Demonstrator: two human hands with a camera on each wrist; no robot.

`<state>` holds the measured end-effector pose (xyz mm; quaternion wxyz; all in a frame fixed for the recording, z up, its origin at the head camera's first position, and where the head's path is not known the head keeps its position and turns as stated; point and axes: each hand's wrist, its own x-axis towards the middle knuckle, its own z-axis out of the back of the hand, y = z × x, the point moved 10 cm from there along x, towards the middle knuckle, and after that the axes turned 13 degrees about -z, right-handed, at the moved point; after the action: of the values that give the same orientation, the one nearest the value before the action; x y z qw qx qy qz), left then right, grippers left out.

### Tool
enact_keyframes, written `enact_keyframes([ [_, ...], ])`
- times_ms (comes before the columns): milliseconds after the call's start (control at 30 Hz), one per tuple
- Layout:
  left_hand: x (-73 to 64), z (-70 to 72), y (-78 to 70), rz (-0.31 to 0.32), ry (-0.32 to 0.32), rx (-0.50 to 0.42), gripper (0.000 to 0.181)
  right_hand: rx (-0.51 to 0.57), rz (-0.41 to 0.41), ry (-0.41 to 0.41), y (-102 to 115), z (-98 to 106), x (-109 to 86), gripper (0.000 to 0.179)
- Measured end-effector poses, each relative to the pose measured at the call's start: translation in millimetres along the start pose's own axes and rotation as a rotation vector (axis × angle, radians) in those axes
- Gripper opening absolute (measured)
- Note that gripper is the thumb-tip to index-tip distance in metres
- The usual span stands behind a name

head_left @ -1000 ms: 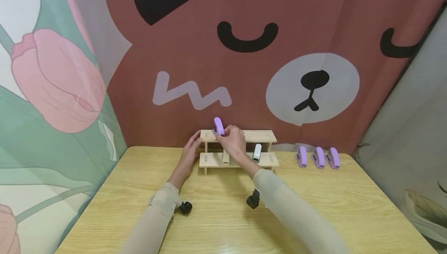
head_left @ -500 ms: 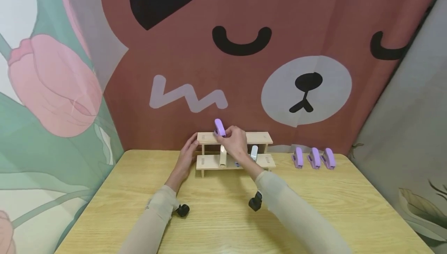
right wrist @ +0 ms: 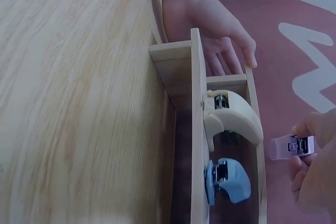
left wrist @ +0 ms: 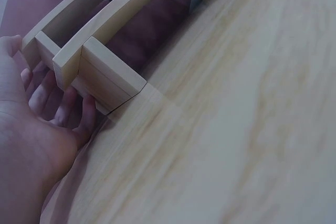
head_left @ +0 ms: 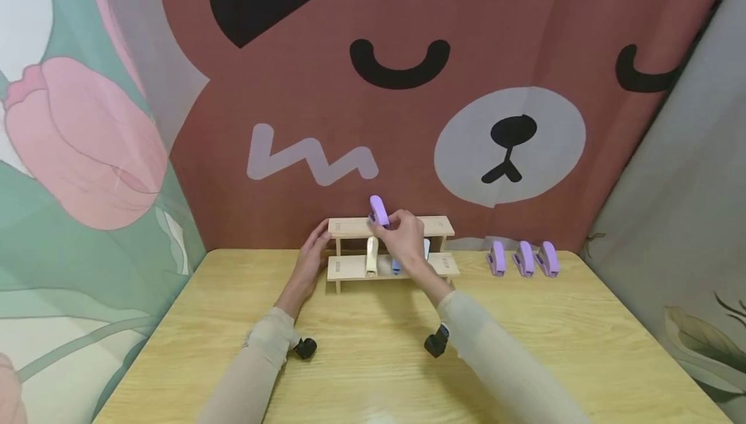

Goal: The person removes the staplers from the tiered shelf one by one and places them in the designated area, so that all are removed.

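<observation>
A small two-tier wooden shelf point(head_left: 344, 265) stands at the table's back. My right hand point(head_left: 404, 236) pinches a purple stapler point(head_left: 378, 210) over the upper tier; whether its base touches the board I cannot tell. My left hand point(head_left: 309, 262) touches the shelf's left end, its fingers point(left wrist: 63, 106) loosely bent against the side. On the lower tier stand a cream stapler point(right wrist: 233, 116) and a blue stapler point(right wrist: 230, 179). A pale stapler point(head_left: 427, 248) farther right is mostly hidden by my right hand.
Several things share the wooden table point(head_left: 361, 372): three purple staplers point(head_left: 525, 259) stand in a row at the back right, apart from the shelf. A brown printed curtain point(head_left: 291, 204) hangs close behind the shelf.
My right hand has shifted right along the upper tier with the purple stapler, uncovering the cream and blue staplers. My left hand stays at the shelf's end.
</observation>
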<state>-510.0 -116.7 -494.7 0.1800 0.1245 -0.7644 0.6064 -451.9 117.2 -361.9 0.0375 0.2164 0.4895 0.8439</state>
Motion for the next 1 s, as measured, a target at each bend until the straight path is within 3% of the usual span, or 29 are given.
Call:
enact_keyframes([
  [567,-0.5,-0.4,-1.9,-0.017,0.0,-0.009,0.056,0.051,0.013,-0.066,-9.3,48.1,-14.9,0.026],
  [1000,1.1,-2.2,1.6,-0.018,0.016,-0.002,0.059,0.047,0.024,-0.121,-37.5,85.0,-17.0,0.024],
])
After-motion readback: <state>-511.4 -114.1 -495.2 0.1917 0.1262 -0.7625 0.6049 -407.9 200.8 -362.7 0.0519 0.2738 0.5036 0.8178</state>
